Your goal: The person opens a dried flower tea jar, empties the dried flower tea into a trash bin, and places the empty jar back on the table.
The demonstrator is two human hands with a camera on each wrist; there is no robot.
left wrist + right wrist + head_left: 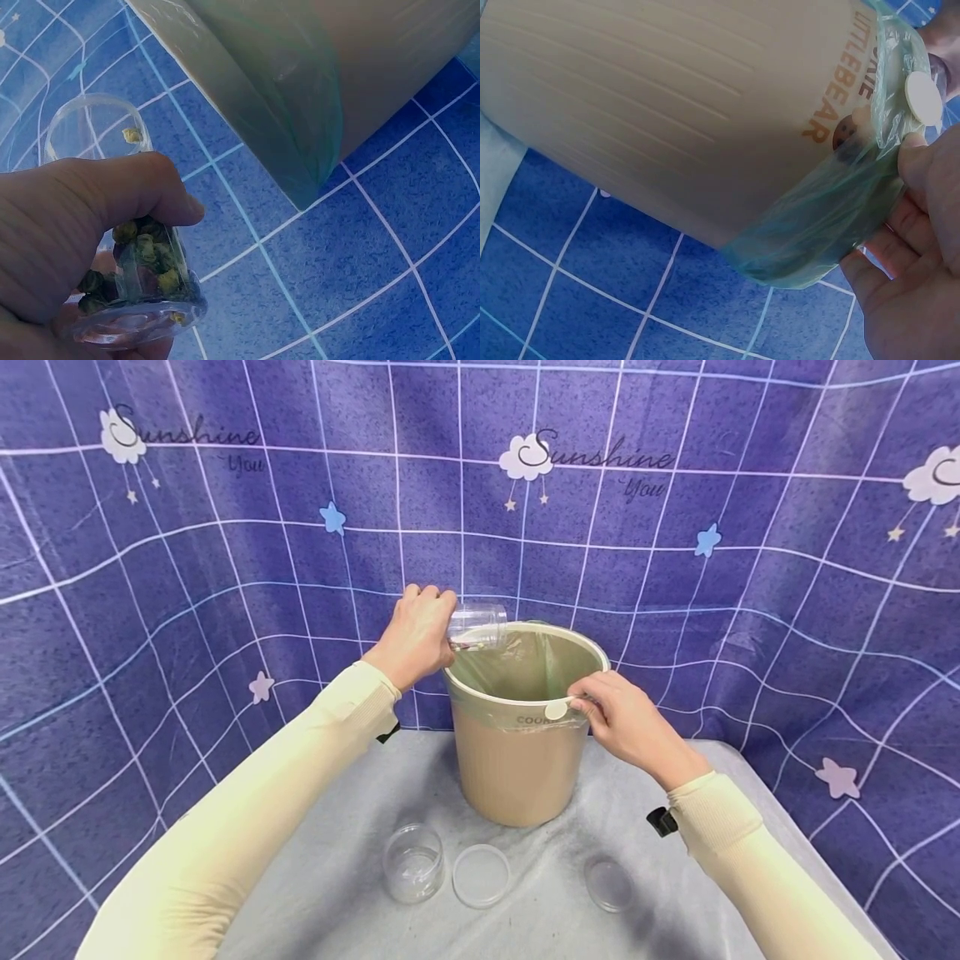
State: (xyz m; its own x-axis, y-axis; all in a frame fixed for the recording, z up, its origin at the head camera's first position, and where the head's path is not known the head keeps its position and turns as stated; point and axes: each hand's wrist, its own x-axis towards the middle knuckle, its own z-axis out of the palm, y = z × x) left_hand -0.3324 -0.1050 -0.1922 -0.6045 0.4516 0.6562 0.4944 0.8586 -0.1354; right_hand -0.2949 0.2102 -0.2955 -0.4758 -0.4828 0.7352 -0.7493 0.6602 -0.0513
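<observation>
My left hand (414, 633) grips a clear plastic jar (480, 620), tipped on its side with its mouth over the left rim of a beige trash can (517, 768). Dried flower buds (154, 262), dark green and yellowish, lie inside the jar in the left wrist view, and one pale bud sits near the far end. A thin greenish bag (810, 217) lines the can and folds over its rim. At the front right of that rim, my right hand (630, 718) grips the edge with thumb and fingers, beside a round cream tab (923, 98).
On the grey cloth-covered table (337, 793) in front of the can stands a second clear jar (414, 864). A clear round lid (482, 877) lies right of it, with another lid (609, 885) farther right. A purple gridded curtain (420, 485) hangs behind.
</observation>
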